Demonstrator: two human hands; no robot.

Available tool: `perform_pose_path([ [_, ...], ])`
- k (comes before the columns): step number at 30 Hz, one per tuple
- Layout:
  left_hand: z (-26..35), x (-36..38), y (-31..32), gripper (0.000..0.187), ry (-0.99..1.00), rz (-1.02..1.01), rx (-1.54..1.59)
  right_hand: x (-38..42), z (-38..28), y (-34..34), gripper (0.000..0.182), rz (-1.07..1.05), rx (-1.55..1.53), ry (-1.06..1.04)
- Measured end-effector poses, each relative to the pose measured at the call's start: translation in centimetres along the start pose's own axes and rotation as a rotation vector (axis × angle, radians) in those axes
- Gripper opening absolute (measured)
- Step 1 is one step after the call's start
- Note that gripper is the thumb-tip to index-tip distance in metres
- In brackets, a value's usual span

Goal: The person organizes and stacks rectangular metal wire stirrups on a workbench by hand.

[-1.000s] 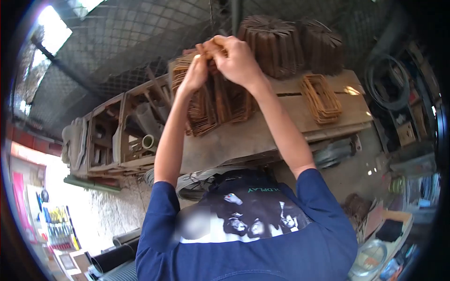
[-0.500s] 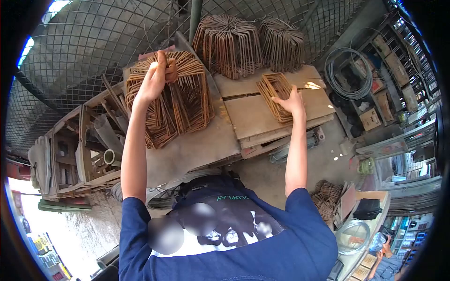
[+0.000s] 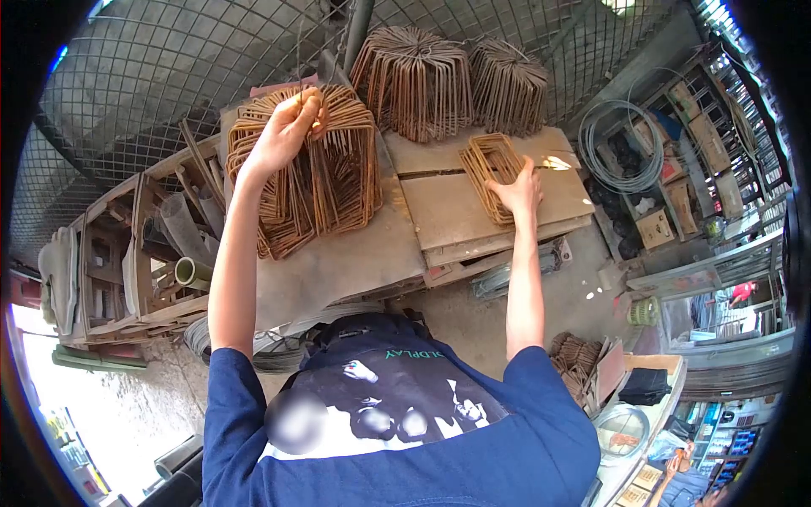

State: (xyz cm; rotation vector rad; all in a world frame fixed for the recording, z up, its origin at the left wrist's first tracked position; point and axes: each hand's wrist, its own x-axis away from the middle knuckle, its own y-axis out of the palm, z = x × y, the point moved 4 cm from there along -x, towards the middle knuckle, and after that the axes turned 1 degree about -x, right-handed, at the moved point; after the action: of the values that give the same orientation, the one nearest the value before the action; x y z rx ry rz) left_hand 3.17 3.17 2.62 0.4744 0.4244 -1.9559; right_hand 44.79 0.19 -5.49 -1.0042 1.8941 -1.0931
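Rusty rectangular steel stirrups stand bunched in a large fanned bundle (image 3: 342,182) on the left of the bench. At the top of this bundle my left hand (image 3: 287,139) is closed in a pinch; a thin dark piece shows at its fingertips, too small to name. To the right, a small stack of rectangular stirrups (image 3: 483,169) lies flat on a wooden board (image 3: 439,203). My right hand (image 3: 519,194) grips the right side of that stack, thumb over the bars and fingers along the outer edge, partly hidden.
Two more bundles of stirrups, one larger (image 3: 414,80) and one smaller (image 3: 509,84), stand behind against wire mesh (image 3: 169,76). Wooden shelving with pipes (image 3: 193,272) is at left. A wire coil (image 3: 623,148) hangs at right. Another person's arm (image 3: 672,469) shows at lower right.
My left hand has turned and its raised finger has folded down into a pinch at the bundle's top. My right hand stays at the small stack. The view has shifted slightly.
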Motion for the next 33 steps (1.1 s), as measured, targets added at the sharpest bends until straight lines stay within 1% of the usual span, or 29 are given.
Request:
perform_pose_path([
  [2,0.2,0.0,0.1,0.028,-0.003,-0.02,-0.054,0.0,0.3,-0.7,0.099,0.014,-0.05,-0.012],
  [4,-0.4,-0.1,-0.2,0.023,-0.042,-0.061,0.001,-0.3,0.7,-1.6,0.098,0.096,-0.25,-0.044],
  [5,-0.6,0.0,-0.2,0.022,-0.042,-0.051,-0.021,-0.3,0.6,-2.2,0.096,0.166,-0.276,-0.108],
  [6,-0.4,0.1,0.0,0.021,-0.042,-0.042,-0.042,-0.7,0.7,-2.4,0.096,0.167,-0.28,-0.116],
  [8,-0.2,0.2,-0.1,0.019,-0.059,-0.023,-0.066,-1.4,0.8,-3.2,0.096,0.254,-0.441,-0.189],
  [10,-0.1,0.2,0.0,0.02,-0.08,-0.035,-0.043,-1.5,0.2,-4.3,0.094,0.234,-0.46,-0.171],
  [12,0.1,0.1,0.0,0.02,-0.062,-0.034,-0.038,-1.6,-0.9,-5.5,0.095,0.248,-0.602,-0.168],
  [13,0.2,0.2,0.0,0.02,-0.056,-0.033,-0.047,-0.6,-2.7,-7.2,0.091,0.239,-0.643,-0.164],
  [14,0.4,0.2,0.0,0.02,-0.052,-0.031,-0.059,0.2,-4.2,-8.5,0.091,0.238,-0.651,-0.171],
  [16,0.1,0.3,-0.1,0.016,-0.067,-0.01,-0.034,1.4,-7.1,-10.5,0.084,0.124,-1.005,-0.252],
  [17,0.0,0.2,-0.1,0.017,-0.072,-0.017,-0.041,2.0,-8.6,-11.7,0.079,0.078,-1.088,-0.327],
  [20,0.1,0.2,-0.1,0.019,-0.085,-0.009,-0.058,4.9,-13.8,-15.7,0.082,0.0,-1.259,-0.518],
  [21,0.1,0.2,-0.1,0.019,-0.083,-0.012,-0.073,5.6,-14.9,-16.6,0.082,-0.003,-1.267,-0.519],
  [23,0.2,0.1,-0.2,0.019,-0.084,-0.01,-0.095,7.2,-17.3,-17.9,0.085,0.021,-1.167,-0.706],
  [25,0.3,0.1,0.0,0.018,-0.084,-0.005,-0.109,8.6,-19.2,-16.8,0.091,0.009,-1.068,-0.699],
  [28,0.2,0.2,0.1,0.015,-0.076,0.003,-0.058,10.6,-20.4,-12.4,0.094,0.01,-0.877,-0.68],
  [30,0.0,0.2,0.2,0.017,-0.067,0.059,-0.05,12.0,-20.3,-9.4,0.091,0.054,-0.824,-0.669],
  [32,-0.1,0.1,0.0,0.025,-0.016,0.179,0.081,13.1,-19.6,-6.1,0.087,0.126,-0.837,-0.665],
  [33,0.8,0.0,0.2,0.035,0.044,0.183,0.057,13.6,-19.0,-4.5,0.086,0.153,-0.826,-0.646],
])
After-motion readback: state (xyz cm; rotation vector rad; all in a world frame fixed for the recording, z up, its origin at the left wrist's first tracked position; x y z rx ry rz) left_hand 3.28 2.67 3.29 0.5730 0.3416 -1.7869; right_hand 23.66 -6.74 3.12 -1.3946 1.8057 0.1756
